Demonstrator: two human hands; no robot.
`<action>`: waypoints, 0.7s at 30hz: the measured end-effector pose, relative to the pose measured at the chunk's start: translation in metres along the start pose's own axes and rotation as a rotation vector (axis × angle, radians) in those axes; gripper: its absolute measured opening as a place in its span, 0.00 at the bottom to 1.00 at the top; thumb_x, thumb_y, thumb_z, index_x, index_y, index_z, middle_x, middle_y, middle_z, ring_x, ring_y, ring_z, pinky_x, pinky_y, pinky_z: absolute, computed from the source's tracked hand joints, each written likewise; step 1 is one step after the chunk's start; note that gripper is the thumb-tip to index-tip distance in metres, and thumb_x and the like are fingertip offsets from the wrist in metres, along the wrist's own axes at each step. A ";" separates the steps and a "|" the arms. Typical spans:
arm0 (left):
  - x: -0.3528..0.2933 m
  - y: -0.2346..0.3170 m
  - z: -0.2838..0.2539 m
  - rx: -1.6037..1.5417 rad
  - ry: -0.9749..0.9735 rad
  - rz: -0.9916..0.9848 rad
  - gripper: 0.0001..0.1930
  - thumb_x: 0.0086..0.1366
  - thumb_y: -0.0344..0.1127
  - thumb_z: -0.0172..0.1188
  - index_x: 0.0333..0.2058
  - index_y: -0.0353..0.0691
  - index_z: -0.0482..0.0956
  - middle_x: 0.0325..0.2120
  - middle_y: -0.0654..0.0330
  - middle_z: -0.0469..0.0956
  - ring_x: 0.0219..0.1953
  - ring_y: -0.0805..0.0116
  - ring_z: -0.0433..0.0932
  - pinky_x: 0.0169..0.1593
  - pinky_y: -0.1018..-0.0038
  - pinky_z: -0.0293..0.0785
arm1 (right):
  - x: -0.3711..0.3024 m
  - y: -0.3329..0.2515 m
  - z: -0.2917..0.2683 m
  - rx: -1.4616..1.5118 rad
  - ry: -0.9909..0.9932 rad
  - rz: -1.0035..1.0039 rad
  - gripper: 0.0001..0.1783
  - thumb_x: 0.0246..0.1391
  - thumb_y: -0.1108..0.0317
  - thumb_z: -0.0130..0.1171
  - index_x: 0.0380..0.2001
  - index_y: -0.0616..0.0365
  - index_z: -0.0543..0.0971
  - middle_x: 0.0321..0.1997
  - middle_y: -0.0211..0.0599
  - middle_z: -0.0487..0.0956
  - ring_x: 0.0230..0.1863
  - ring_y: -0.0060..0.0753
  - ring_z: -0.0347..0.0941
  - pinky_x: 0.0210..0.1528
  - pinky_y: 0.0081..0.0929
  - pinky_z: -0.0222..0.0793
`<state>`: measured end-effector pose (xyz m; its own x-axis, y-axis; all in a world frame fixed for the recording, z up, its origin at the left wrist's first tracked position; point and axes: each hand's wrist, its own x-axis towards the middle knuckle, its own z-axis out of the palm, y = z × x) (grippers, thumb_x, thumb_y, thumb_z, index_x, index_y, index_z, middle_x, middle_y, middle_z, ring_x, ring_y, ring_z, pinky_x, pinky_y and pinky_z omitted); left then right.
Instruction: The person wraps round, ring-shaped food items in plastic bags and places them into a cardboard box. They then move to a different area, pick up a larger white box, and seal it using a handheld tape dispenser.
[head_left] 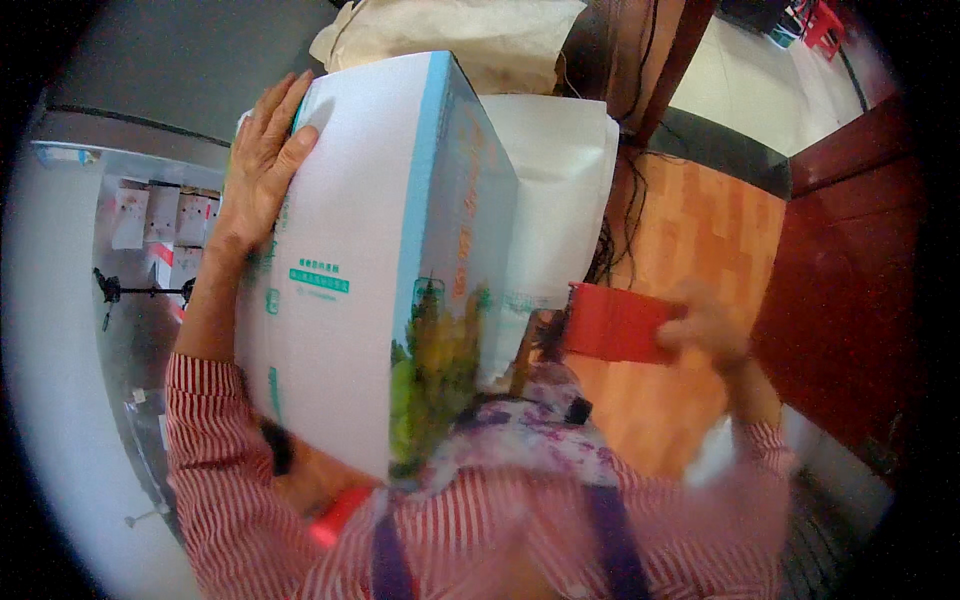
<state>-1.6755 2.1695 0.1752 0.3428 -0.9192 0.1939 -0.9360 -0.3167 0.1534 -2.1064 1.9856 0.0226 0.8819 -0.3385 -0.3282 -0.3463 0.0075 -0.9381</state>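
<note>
A large white cardboard box (340, 230) with green print, a light-blue edge and a picture of greenery on its right side stands tilted in front of me. My left hand (265, 165) rests stretched out against its upper left edge, the thumb apart from the fingers. Away from the box, on the right, my right hand (708, 325) is closed on the end of a flat red rectangular object (620, 322). Motion blurs that hand, and I cannot make out the object's kind. Its left end lies close to a narrow brown and dark thing (535, 345).
Behind the box are a white sack (555, 190) and beige wrapping (450, 45). Dark cables (630, 215) run down beside the wood-patterned floor (700, 225). A dark red door panel (830, 290) stands at the right. Shelving with small white boxes (165, 215) is at the left.
</note>
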 end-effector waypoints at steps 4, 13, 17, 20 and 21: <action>0.000 -0.002 0.000 -0.026 0.015 0.014 0.35 0.64 0.65 0.38 0.63 0.52 0.62 0.64 0.53 0.57 0.67 0.53 0.52 0.68 0.56 0.40 | 0.015 -0.005 0.016 0.150 -0.079 0.109 0.17 0.41 0.65 0.68 0.37 0.62 0.82 0.27 0.26 0.79 0.29 0.19 0.74 0.32 0.21 0.71; -0.004 -0.009 -0.001 0.003 0.031 0.020 0.37 0.62 0.68 0.39 0.63 0.50 0.62 0.64 0.53 0.57 0.67 0.53 0.51 0.69 0.58 0.41 | 0.038 0.043 0.028 0.084 -0.176 -0.039 0.16 0.44 0.65 0.67 0.36 0.63 0.81 0.25 0.24 0.77 0.27 0.17 0.72 0.28 0.20 0.69; -0.001 -0.016 0.005 0.078 0.047 0.057 0.35 0.64 0.63 0.39 0.63 0.49 0.61 0.64 0.52 0.57 0.67 0.54 0.51 0.69 0.59 0.40 | 0.033 0.023 0.044 0.178 -0.104 0.022 0.16 0.46 0.63 0.67 0.35 0.64 0.80 0.23 0.24 0.76 0.24 0.15 0.70 0.24 0.20 0.65; -0.003 -0.013 0.006 0.106 0.062 0.074 0.32 0.66 0.56 0.42 0.63 0.45 0.61 0.64 0.51 0.57 0.67 0.54 0.53 0.67 0.62 0.43 | 0.035 -0.021 0.053 0.059 -0.064 0.017 0.16 0.47 0.60 0.66 0.30 0.64 0.81 0.20 0.25 0.75 0.21 0.14 0.69 0.22 0.19 0.64; -0.003 -0.007 0.004 0.105 0.063 0.068 0.32 0.66 0.56 0.42 0.63 0.44 0.61 0.63 0.51 0.58 0.66 0.54 0.53 0.67 0.62 0.43 | 0.037 -0.032 0.055 -0.005 -0.049 0.012 0.16 0.48 0.59 0.66 0.28 0.65 0.81 0.18 0.26 0.75 0.21 0.14 0.68 0.21 0.19 0.63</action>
<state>-1.6701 2.1739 0.1691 0.2796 -0.9237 0.2618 -0.9593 -0.2802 0.0358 -2.0452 2.0248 0.0340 0.8924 -0.2915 -0.3444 -0.3582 0.0067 -0.9336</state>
